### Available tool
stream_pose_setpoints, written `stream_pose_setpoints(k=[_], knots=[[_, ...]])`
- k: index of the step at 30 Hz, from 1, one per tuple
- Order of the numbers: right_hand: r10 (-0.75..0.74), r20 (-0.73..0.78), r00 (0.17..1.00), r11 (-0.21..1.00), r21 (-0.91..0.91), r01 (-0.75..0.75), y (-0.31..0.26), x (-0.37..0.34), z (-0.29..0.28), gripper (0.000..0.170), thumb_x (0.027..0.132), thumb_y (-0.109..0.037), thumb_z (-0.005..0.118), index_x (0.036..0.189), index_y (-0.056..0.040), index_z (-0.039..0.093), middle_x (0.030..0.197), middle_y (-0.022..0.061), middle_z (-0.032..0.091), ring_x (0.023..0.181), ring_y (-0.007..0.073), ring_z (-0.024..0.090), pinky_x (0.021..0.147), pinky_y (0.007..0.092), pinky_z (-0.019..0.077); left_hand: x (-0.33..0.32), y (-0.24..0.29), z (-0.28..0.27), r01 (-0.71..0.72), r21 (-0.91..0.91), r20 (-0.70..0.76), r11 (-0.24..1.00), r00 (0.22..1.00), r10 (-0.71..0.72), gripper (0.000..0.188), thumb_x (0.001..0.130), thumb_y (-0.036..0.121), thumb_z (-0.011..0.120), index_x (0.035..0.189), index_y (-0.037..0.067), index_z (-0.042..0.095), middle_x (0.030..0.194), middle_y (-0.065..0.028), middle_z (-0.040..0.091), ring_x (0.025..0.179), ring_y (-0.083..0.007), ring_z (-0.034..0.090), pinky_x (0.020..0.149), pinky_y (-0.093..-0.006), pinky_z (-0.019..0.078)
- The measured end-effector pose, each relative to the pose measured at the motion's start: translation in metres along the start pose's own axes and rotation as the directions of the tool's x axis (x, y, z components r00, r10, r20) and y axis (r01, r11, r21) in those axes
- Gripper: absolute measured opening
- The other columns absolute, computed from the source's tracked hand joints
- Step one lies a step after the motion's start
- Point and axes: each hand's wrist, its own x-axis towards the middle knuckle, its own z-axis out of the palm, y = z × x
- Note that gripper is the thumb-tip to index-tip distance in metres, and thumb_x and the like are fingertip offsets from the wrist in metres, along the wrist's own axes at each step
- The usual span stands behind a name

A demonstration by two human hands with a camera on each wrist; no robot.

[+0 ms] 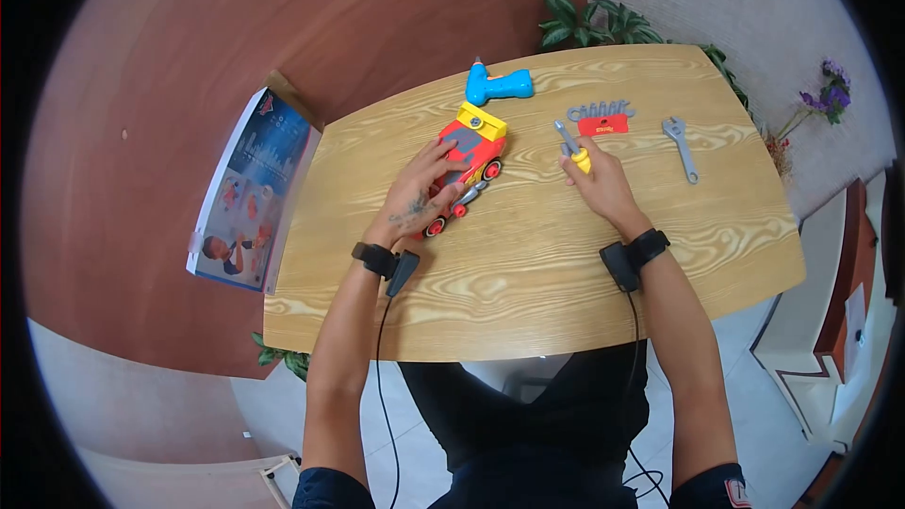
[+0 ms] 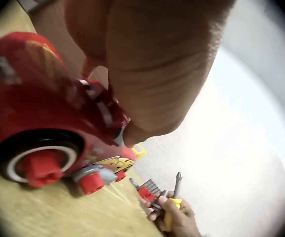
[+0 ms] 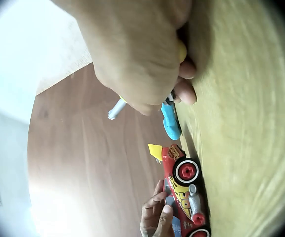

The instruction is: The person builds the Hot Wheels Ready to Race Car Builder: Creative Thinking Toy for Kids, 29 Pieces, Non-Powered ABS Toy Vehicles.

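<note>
The red toy car [image 1: 476,153] sits left of centre on the desk [image 1: 528,264], its long axis running from near left to far right. Its nose points near and slightly left; the yellow spoiler [image 1: 482,120] is at the far end. The hands are apart: the left hand [image 1: 419,190] rests spread over the car's roof, while the right hand [image 1: 601,184] grips a yellow-handled screwdriver [image 1: 583,161], tip pointing far and a little left. The car's right flank bears a large number, apparently 95, on yellow. Pale lettering on the red wrench holder [image 1: 603,124] and print on the picture box [image 1: 256,188] at left are too small to read.
</note>
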Motion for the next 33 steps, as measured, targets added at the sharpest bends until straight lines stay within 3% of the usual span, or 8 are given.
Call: stream_pose_setpoints(k=[5, 7, 12, 14, 19, 24, 28, 33], knots=[[0.049, -0.019, 0.999, 0.998, 0.036, -0.049, -0.009, 0.001, 0.002, 0.031, 0.104, -0.027, 0.074, 0.118, -0.0035, 0.059, 0.082, 0.0134, 0.072, 0.073, 0.0243, 0.078, 0.065, 0.0377, 0.0571, 0.001, 0.024, 0.013, 0.133, 0.294, -0.05, 0.946, 0.991, -0.124, 0.052, 0.101, 0.036, 0.065, 0.153, 0.026, 0.062, 0.168, -0.0182, 0.045, 0.157, -0.0416, 0.037, 0.125, -0.0533, 0.038], [0.043, -0.022, 0.999, 0.998, 0.049, -0.042, -0.004, 0.0, 0.003, 0.031, 0.103, -0.026, 0.074, 0.116, -0.0032, 0.06, 0.081, 0.0132, 0.072, 0.07, 0.0231, 0.077, 0.064, 0.0377, 0.0565, 0.009, 0.049, 0.016, 0.341, 0.478, -0.077, 0.81, 0.934, -0.348, 0.059, 0.103, 0.041, 0.06, 0.16, 0.028, 0.052, 0.17, -0.0188, 0.04, 0.154, -0.0445, 0.039, 0.12, -0.0582, 0.0432], [0.01, -0.048, 0.999, 0.998, 0.056, -0.007, 0.008, 0.003, 0.005, 0.029, 0.101, -0.024, 0.076, 0.112, -0.0022, 0.062, 0.089, 0.0159, 0.073, 0.077, 0.0277, 0.076, 0.069, 0.0408, 0.0567, 0.017, 0.037, 0.024, 0.351, 0.43, -0.164, 0.832, 0.937, -0.31, 0.057, 0.108, 0.047, 0.055, 0.16, 0.022, 0.051, 0.157, -0.0199, 0.05, 0.14, -0.0463, 0.048, 0.106, -0.0572, 0.0553], [-0.172, -0.113, 0.979, 0.979, -0.132, 0.157, 0.011, 0.005, 0.004, 0.027, 0.098, -0.021, 0.077, 0.11, -0.0015, 0.063, 0.099, 0.0203, 0.073, 0.089, 0.0356, 0.074, 0.077, 0.0453, 0.0558, 0.019, 0.031, 0.026, 0.354, 0.444, -0.187, 0.823, 0.935, -0.302, 0.06, 0.107, 0.053, 0.056, 0.158, 0.021, 0.053, 0.155, -0.0198, 0.052, 0.138, -0.0459, 0.048, 0.105, -0.056, 0.0554], [-0.106, -0.108, 0.988, 0.992, -0.086, 0.097, 0.002, 0.003, 0.005, 0.033, 0.096, -0.024, 0.08, 0.112, -0.0009, 0.062, 0.104, 0.0238, 0.071, 0.093, 0.042, 0.071, 0.081, 0.0492, 0.0533, 0.018, 0.033, 0.024, 0.423, 0.468, -0.228, 0.776, 0.906, -0.356, 0.068, 0.101, 0.065, 0.061, 0.153, 0.02, 0.059, 0.144, -0.0197, 0.059, 0.133, -0.0443, 0.052, 0.105, -0.0548, 0.0525], [0.065, 0.001, 0.998, 0.997, -0.042, -0.065, -0.002, 0.0, -0.001, 0.042, 0.094, -0.034, 0.083, 0.112, -0.0018, 0.063, 0.093, 0.0224, 0.072, 0.087, 0.0416, 0.071, 0.077, 0.0476, 0.0529, 0.008, 0.024, 0.032, 0.301, 0.502, -0.324, 0.811, 0.935, -0.147, 0.073, 0.097, 0.065, 0.068, 0.151, 0.018, 0.059, 0.142, -0.0217, 0.059, 0.132, -0.043, 0.054, 0.111, -0.0555, 0.0461], [-0.016, -0.039, 0.999, 1.0, -0.006, 0.016, 0.009, 0.002, 0.004, 0.042, 0.094, -0.036, 0.083, 0.109, -0.0017, 0.065, 0.089, 0.0213, 0.072, 0.084, 0.0402, 0.07, 0.075, 0.0461, 0.0528, 0.003, 0.058, 0.026, 0.181, 0.531, -0.246, 0.827, 0.968, -0.054, 0.075, 0.095, 0.062, 0.072, 0.152, 0.016, 0.057, 0.146, -0.0202, 0.058, 0.138, -0.0429, 0.051, 0.113, -0.0554, 0.0459], [-0.056, -0.079, 0.995, 0.998, 0.011, 0.057, -0.001, -0.003, 0.001, 0.039, 0.094, -0.032, 0.084, 0.108, -0.0005, 0.066, 0.091, 0.0207, 0.071, 0.087, 0.0413, 0.069, 0.077, 0.0456, 0.053, 0.021, 0.073, 0.012, 0.174, 0.478, 0.085, 0.861, 0.966, -0.243, 0.076, 0.092, 0.056, 0.074, 0.153, 0.015, 0.055, 0.153, -0.0204, 0.054, 0.139, -0.0473, 0.051, 0.115, -0.0556, 0.0471]])
